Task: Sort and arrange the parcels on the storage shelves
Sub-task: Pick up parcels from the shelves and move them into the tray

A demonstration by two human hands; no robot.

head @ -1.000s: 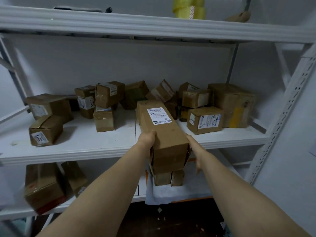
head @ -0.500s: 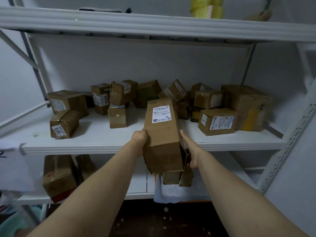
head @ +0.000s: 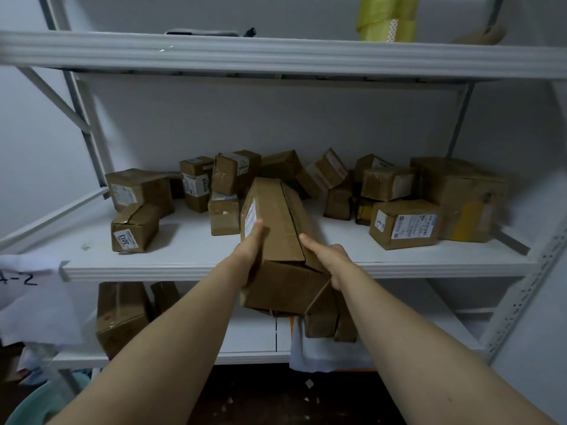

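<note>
Item under handling: one long box (head: 276, 234) of brown cardboard, held in both hands.

Condition: rectangular and plain. A seam runs lengthwise along the top face. A white printed label sits on the left side face, towards the near end. The near end is creased, and one flap stands loose at the lower right corner.

Position: the box lies lengthwise across the front edge of the middle shelf (head: 190, 240). Its far end points in among the parcels (head: 236, 176) and its near end hangs out past the edge, tilted downward. I cannot tell whether the far end touches the shelf board.

Left hand (head: 250, 243): grips the labelled side, thumb laid upward along the top edge. The fingers go round the far side of the hand and are hidden.

Right hand (head: 329, 259): clasps the right side face, with one digit stretched forward along the cardboard. The remaining fingers are tucked beneath the box, out of view.

Surroundings: the parcels are small taped cartons, heaped untidily along the back of the middle shelf. More cartons (head: 121, 314) stand on the bottom shelf. Yellow tape (head: 388, 19) sits on the top shelf (head: 276, 53).
</note>
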